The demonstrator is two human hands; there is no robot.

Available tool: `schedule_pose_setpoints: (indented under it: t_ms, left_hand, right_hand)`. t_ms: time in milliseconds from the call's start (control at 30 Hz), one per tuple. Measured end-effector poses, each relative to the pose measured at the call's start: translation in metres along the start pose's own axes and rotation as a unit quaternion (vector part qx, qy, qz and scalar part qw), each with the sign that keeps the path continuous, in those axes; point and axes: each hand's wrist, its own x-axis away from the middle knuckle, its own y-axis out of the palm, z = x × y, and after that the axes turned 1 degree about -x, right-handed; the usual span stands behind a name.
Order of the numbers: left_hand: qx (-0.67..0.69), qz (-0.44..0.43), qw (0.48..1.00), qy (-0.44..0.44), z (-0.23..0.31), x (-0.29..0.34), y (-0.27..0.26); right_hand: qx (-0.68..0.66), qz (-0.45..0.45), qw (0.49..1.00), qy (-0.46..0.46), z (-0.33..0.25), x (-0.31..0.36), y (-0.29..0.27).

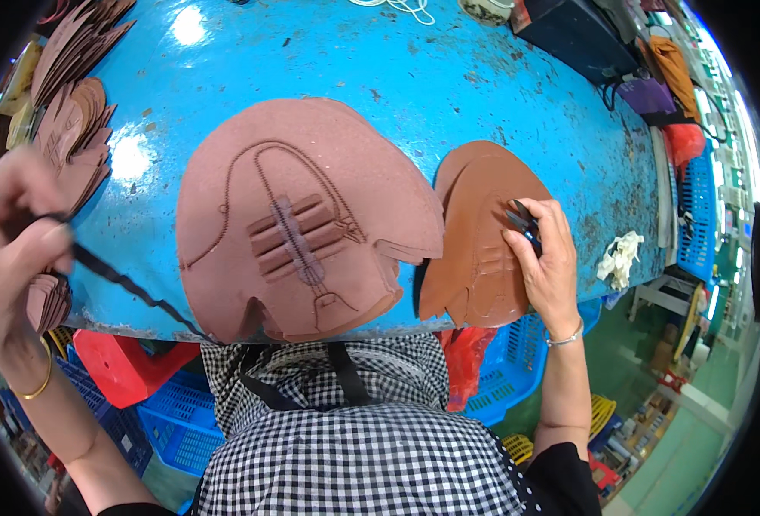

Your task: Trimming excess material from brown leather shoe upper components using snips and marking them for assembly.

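In front of me on the table lies a stack of dusty-pink leather pieces [328,129], shaped like shoe uppers, with stitched curves and a ridged patch at the middle. My left hand [23,232], raised at the left and blurred, pinches a thin black strip [126,279]. The strip slants down to the stack's lower left corner. Beside the stack, on the right, several brown leather pieces [457,267] overlap, smooth side up. My right hand [552,258] rests on them, its fingers closed round small dark thread snips [524,217] whose blades point up and left.
Piles of similar pink pieces [79,129] line the left side of the blue table [311,52]. A dark box [573,39] stands at the back right. A crumpled white scrap [619,258] lies near the right edge. Below are a red stool [126,365] and blue baskets [182,421].
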Motion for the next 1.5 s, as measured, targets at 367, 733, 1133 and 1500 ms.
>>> schedule_pose_setpoints:
  t_ms: [367, 733, 1133, 1500]
  left_hand:
    - [0.079, -0.119, 0.99, 0.014, 0.035, -0.042, 0.064]
    - [-0.006, -0.194, 0.979, 0.069, 0.026, -0.051, 0.064]
    - [-0.003, -0.293, 0.945, 0.143, 0.019, -0.074, 0.105]
    - [-0.109, -0.251, 0.942, 0.194, 0.021, -0.072, 0.114]
  right_hand:
    - [0.026, -0.013, 0.999, 0.043, -0.012, 0.008, 0.001]
    - [-0.006, -0.062, 0.998, 0.007, -0.011, 0.013, -0.009]
    - [-0.342, -0.045, 0.93, 0.124, -0.047, -0.016, -0.011]
    - [-0.176, -0.239, 0.916, -0.271, -0.102, -0.076, 0.004]
